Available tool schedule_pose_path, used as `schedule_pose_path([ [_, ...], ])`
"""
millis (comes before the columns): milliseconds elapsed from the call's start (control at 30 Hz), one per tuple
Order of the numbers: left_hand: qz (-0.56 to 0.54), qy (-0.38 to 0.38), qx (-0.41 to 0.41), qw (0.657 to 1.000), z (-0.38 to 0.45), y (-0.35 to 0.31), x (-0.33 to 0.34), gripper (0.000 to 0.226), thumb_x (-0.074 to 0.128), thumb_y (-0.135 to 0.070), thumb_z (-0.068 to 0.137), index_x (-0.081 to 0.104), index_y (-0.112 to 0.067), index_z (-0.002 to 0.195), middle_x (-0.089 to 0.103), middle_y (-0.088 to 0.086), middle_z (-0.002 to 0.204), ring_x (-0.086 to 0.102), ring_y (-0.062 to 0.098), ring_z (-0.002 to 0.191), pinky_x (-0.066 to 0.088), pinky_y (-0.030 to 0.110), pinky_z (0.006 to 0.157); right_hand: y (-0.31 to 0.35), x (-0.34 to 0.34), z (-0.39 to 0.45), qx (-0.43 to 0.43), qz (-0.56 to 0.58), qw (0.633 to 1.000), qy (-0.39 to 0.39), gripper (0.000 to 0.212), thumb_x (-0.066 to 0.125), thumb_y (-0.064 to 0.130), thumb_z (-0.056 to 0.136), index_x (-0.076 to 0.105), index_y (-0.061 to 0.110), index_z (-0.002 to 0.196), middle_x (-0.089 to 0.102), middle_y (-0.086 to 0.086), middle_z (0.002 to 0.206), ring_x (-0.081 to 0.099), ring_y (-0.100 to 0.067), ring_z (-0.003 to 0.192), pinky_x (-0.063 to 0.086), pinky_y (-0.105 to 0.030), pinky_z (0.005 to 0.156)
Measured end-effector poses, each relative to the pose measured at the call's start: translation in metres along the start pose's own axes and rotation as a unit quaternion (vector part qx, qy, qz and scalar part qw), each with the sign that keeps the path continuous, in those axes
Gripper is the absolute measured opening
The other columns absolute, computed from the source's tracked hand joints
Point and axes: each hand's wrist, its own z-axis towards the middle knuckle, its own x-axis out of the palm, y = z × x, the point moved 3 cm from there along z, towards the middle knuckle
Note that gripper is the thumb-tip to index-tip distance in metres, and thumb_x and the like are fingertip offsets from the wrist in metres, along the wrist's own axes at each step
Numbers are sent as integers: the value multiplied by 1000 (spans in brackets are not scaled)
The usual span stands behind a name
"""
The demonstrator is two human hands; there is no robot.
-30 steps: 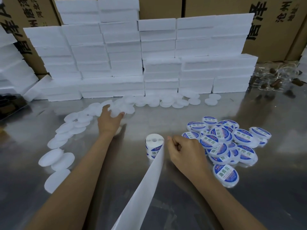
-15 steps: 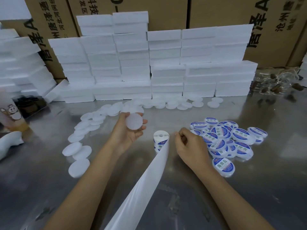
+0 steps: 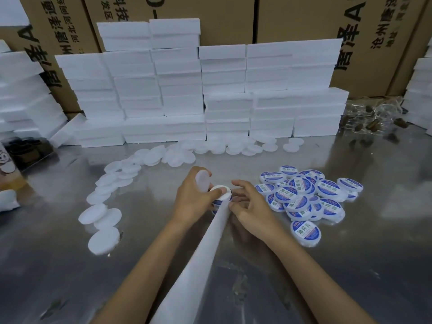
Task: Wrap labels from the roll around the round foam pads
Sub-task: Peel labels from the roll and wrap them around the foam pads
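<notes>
My left hand (image 3: pixel 194 199) grips a plain white round foam pad (image 3: pixel 202 183), held on edge, and its thumb presses on top of the label roll (image 3: pixel 221 195). The roll stands upright at the table's middle, and its white backing strip (image 3: pixel 198 258) trails toward me. My right hand (image 3: pixel 250 204) is at the roll's right side with its fingertips pinching at the label edge; what they pinch is too small to make out. Unlabelled pads (image 3: pixel 102 218) lie in a curved row to the left. Labelled pads (image 3: pixel 304 195) with blue and white stickers are heaped on the right.
Stacks of white foam blocks (image 3: pixel 182 90) line the back of the shiny metal table (image 3: pixel 350 265), with cardboard cartons (image 3: pixel 292 17) behind. More foam stands at the far left (image 3: pixel 21 94). Clear plastic wrap with brown bits (image 3: pixel 374 118) lies at the back right.
My left hand picked a pad from the left row and brought it to the roll, and its thumb now presses the roll's top. My right hand stayed by the roll.
</notes>
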Motion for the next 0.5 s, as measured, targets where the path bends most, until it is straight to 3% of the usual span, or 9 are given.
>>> schedule_pose_path([
  [100, -1, -20, 6, 1000, -4, 2, 4, 41, 81, -46, 68, 51, -50, 95, 66, -13, 81, 65, 13, 86, 54, 34, 74, 3, 0, -3, -3, -12, 1000, -11, 41, 71, 6, 86, 58, 21, 123, 62, -4, 109, 60, -12, 92, 50, -17, 84],
  [167, 19, -29, 15, 999, -5, 3, 6, 40, 80, -45, 71, 48, -54, 94, 64, -15, 81, 61, -1, 82, 49, 26, 70, 6, 1, -5, -11, -24, 999, -21, 31, 75, 8, 84, 63, 22, 109, 62, -6, 107, 59, -15, 92, 50, -20, 85],
  [267, 49, -34, 29, 998, -5, 0, 6, 39, 79, -41, 76, 45, -50, 93, 63, -16, 82, 55, -13, 80, 39, 18, 63, 5, 0, -6, 1, -8, 999, -36, 30, 79, 11, 80, 63, 16, 105, 62, -5, 103, 60, -15, 93, 51, -20, 82],
  [400, 59, -10, 35, 998, -7, -2, 4, 46, 83, -47, 73, 47, -44, 101, 63, -14, 84, 55, -14, 80, 39, 18, 62, 3, -2, -5, 7, 16, 999, -28, 33, 84, 13, 75, 62, 16, 100, 65, 5, 90, 62, 0, 79, 50, -10, 70],
  [500, 75, 6, 37, 996, -8, -3, 2, 54, 85, -52, 69, 48, -40, 105, 62, -15, 85, 58, -6, 80, 39, 19, 62, 3, -3, -5, 2, 12, 999, -33, 35, 88, 14, 71, 61, 15, 93, 65, 6, 83, 60, -4, 74, 51, -13, 68],
])
